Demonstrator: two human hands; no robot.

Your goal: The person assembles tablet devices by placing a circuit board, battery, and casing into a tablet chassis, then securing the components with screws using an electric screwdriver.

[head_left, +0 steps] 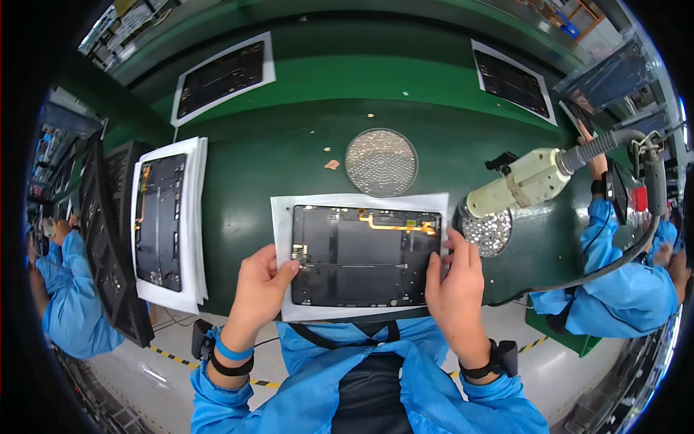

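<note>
An opened tablet (347, 253) with a black inside and an orange flex cable (394, 224) lies on a white foam sheet (282, 217) at the near edge of the bench. My left hand (262, 288) grips its left edge, thumb on top and fingers underneath or behind, partly hidden. At the opposite edge, my right hand (457, 286) holds the tablet between thumb and fingers. Just beyond the right hand, a cream hot-air gun (520, 182) on a stand points down at a round metal mesh disc (488, 233).
Another round perforated plate (381, 163) lies beyond the tablet. More opened tablets rest on white sheets: one on a stack (160, 220) at left, two farther back (224, 78) (512, 83). Black trays (116, 239) lean at far left. Co-workers in blue (614, 275) sit on both sides.
</note>
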